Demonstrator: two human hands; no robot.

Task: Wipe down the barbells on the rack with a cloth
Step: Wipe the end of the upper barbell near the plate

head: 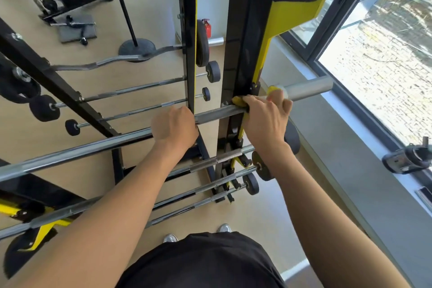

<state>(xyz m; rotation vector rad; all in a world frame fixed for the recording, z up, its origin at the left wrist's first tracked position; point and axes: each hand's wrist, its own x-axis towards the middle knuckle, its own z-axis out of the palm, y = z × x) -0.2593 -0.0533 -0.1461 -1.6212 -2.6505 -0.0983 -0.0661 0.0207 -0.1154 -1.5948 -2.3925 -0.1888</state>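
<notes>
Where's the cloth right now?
In the head view, right of centre: the yellow cloth is wrapped on the barbell under the right hand, beside the rack upright.

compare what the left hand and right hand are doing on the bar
The left hand grips the barbell bare, in a closed fist; the right hand presses a yellow cloth onto it. The left hand sits mid-shaft, the right hand nearer the sleeve. Both are palm-down on the same bar.

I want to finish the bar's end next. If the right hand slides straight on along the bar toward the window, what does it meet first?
Probably the bar's thick sleeve, just past the right hand and its yellow cloth; a collar may come first but is hidden.
</notes>
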